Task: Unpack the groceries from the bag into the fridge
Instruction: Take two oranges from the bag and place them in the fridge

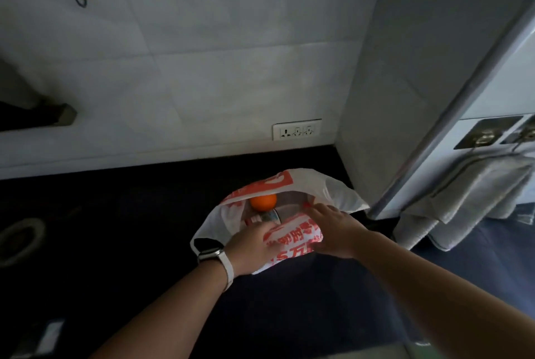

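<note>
A white plastic bag (324, 185) with red print lies on the dark countertop (115, 214), its mouth spread. Inside it I see an orange (263, 201) and, just below it, a small labelled container (267, 217). My left hand (252, 245), with a white watch on the wrist, rests on the bag's near flap, fingers toward the opening. My right hand (333, 228) lies on the right part of the same flap, fingertips at the bag's rim. Whether either hand grips the plastic is unclear. The grey fridge (405, 83) stands at the right, its door seemingly closed.
A tiled wall (202, 69) with several metal hooks and a socket plate (296, 130) rises behind the counter. A grey towel (477, 190) hangs on the fridge's front handle. A dark shelf edge (58, 115) juts in from the left.
</note>
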A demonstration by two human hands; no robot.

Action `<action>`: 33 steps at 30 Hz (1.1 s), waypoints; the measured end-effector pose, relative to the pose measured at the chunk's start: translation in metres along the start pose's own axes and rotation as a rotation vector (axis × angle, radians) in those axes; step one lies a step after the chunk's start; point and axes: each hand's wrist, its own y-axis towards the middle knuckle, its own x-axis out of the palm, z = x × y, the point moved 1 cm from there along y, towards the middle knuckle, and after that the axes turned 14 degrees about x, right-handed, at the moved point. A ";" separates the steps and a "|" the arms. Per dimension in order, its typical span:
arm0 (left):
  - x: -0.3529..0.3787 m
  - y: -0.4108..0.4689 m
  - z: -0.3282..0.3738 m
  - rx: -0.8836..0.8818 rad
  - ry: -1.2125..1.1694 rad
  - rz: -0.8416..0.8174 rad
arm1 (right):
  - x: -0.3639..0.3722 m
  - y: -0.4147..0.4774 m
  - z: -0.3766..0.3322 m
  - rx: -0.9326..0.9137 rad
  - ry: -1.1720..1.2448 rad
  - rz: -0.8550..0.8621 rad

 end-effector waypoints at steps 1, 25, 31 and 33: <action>0.004 0.000 -0.001 -0.015 -0.012 -0.007 | 0.004 0.001 0.003 0.004 0.007 -0.009; 0.055 0.046 -0.007 0.010 0.109 0.184 | 0.051 0.014 0.040 0.006 0.050 -0.094; 0.018 0.068 -0.016 -0.007 0.152 0.289 | 0.016 0.036 0.016 -0.049 0.235 0.011; 0.006 0.075 -0.019 -0.003 0.163 0.292 | 0.012 0.052 0.012 -0.058 0.229 -0.005</action>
